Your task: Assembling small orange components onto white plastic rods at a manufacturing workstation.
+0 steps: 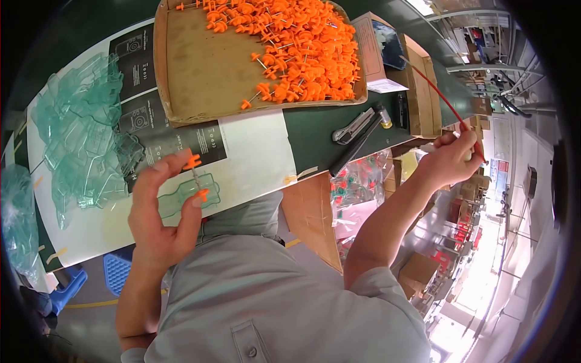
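My left hand [156, 221] is closed in a pinch above the table's front edge. Between its thumb and forefinger is an orange plastic part with a metal pin [193, 161], standing roughly on end. Just beneath or behind it, a clear green plastic shell [210, 189] lies on white sheeting. Out to the right, my right hand [449, 158] grips a long thin red stick [445, 98], whose pale tip points toward the small carton at the back right. A shallow cardboard tray [200, 78] behind my left hand holds a heap of matching orange parts [311, 54].
Piled green plastic shells [78, 133] cover the left of the table. A utility knife [354, 126] and a black-handled tool [357, 145] lie right of the tray. An open carton [422, 91] stands beyond them. Below the table edge, a cardboard box [311, 215] holds bagged parts.
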Tool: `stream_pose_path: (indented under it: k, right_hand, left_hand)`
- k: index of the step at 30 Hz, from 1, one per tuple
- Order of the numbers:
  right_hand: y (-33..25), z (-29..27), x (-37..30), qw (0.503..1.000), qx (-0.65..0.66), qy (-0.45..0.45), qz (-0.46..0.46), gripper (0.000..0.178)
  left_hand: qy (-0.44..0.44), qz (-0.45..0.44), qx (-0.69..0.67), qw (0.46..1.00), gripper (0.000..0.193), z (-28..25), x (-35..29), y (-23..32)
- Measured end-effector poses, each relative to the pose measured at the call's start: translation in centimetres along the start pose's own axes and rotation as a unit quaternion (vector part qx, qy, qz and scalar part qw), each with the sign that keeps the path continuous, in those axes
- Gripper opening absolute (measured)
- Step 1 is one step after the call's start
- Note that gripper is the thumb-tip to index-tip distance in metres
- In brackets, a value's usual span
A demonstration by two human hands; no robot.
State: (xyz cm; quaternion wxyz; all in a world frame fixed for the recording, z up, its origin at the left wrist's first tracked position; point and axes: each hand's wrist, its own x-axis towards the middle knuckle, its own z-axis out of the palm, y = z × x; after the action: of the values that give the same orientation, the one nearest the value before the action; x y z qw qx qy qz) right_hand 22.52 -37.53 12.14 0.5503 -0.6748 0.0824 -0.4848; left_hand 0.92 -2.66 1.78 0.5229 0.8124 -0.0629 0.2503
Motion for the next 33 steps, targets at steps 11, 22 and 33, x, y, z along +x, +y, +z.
stream_pose_path:
  k: [11,22,33]
  right_hand:
    - [2.5,1.6,-1.2,0.898,-0.317,-0.119,-0.281,0.04]
    - [-7.6,3.6,-16.9,0.591,0.57,-0.46,0.338,0.038]
    - [-7.9,3.5,-18.8,0.579,0.562,-0.456,0.375,0.044]
  left_hand:
    - [-0.017,-0.027,0.098,0.995,0.057,0.4,-0.4,0.7]
    - [0.035,0.102,-0.034,0.994,0.063,1.9,1.3,0.9]
    - [-0.022,0.092,-0.017,0.995,0.07,0.9,0.5,1.2]
